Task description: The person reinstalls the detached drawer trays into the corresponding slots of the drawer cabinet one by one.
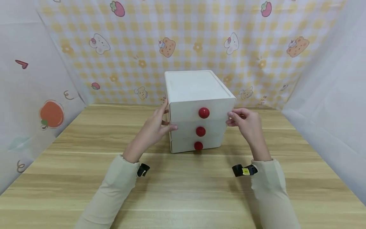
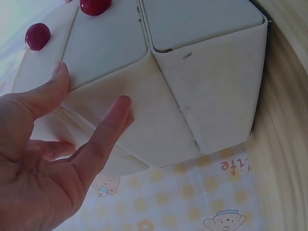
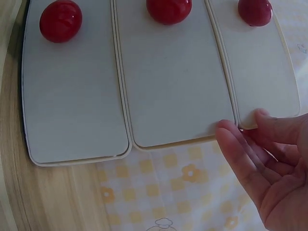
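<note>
A white three-drawer box [image 1: 197, 86] stands on the wooden table, each drawer front bearing a round red knob; the top knob [image 1: 204, 113] is the highest. My left hand [image 1: 152, 127] lies along the box's left side, fingers fairly straight, with the thumb [image 2: 60, 79] at a drawer's front edge. At the right edge, my right hand [image 1: 249, 124] touches the box with its fingertips near the seam between the top and middle drawers. Its thumb [image 3: 269, 122] is at the top drawer's corner. All three drawers look closed.
Wooden tabletop [image 1: 183, 190] surrounds the box. Behind it hangs a yellow-checked cloth [image 1: 197, 28] with cartoon prints, and white cloths flank the table. A black strap [image 1: 244, 170] shows at the right wrist, another strap [image 1: 143, 170] at the left.
</note>
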Tool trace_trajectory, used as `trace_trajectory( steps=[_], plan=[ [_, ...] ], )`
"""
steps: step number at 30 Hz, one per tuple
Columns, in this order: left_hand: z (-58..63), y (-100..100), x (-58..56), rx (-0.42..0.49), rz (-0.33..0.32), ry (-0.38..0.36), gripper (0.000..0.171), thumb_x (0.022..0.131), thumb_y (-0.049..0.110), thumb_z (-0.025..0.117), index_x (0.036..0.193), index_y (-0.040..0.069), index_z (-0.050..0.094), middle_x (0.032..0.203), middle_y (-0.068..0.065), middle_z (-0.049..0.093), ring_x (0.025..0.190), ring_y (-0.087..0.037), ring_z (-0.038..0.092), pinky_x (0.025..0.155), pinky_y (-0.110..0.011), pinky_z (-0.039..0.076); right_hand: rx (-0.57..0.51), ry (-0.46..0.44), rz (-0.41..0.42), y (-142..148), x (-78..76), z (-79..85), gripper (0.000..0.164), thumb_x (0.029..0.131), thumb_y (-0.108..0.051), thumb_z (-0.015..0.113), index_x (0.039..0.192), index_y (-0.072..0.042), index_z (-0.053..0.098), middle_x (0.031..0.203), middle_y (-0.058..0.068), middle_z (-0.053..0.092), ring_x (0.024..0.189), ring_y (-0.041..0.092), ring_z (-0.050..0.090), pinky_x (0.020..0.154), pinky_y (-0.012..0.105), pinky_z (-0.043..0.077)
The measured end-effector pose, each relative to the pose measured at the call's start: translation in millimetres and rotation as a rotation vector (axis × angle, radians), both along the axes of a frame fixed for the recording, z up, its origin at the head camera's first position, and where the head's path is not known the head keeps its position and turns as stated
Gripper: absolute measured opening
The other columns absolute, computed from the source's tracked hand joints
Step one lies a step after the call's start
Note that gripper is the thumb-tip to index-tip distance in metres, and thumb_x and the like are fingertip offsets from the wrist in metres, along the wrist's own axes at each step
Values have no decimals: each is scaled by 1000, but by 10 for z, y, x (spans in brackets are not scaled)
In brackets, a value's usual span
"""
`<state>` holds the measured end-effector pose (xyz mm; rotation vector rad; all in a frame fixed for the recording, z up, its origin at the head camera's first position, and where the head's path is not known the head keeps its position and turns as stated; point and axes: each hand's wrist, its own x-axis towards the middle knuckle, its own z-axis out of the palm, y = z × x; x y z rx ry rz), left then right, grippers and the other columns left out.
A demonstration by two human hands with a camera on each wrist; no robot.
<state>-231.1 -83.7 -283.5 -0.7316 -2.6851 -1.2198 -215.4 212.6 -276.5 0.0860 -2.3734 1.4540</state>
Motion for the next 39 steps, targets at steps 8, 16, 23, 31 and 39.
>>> trace_trajectory(
  steps=[8,16,23,31,39],
  plan=[
    [43,-18,10,-27,36,-23,80,91,44,51,150,22,2,149,-14,30,91,-26,65,75,-35,57,16,-44,21,31,-16,6,29,90,-17,60,106,6,63,93,14,65,63,3,66,64,22,57],
    [55,-15,32,37,14,-65,80,91,41,52,150,23,1,145,-19,34,82,-28,66,64,-29,57,54,-131,103,79,-3,-4,39,93,-29,55,112,5,58,98,16,63,70,8,68,70,31,58],
    [31,-32,29,108,-91,-275,77,96,39,42,142,44,-19,141,-32,32,69,-33,65,54,-34,57,36,-196,262,184,-20,-66,50,97,-36,43,122,7,47,111,22,54,79,18,70,73,30,58],
    [-68,-8,-8,160,-305,-500,71,100,41,24,127,46,-41,148,-17,-31,79,-45,64,70,-49,56,-4,-306,413,270,-53,-152,60,100,-42,31,138,4,34,121,33,49,89,33,68,77,38,57],
    [-89,-63,-45,168,-315,-552,70,100,43,21,131,39,-41,152,-21,-17,91,-46,62,81,-50,53,-22,-369,461,288,-90,-205,61,99,-44,30,130,7,40,115,29,55,94,34,66,80,41,56]
  ],
)
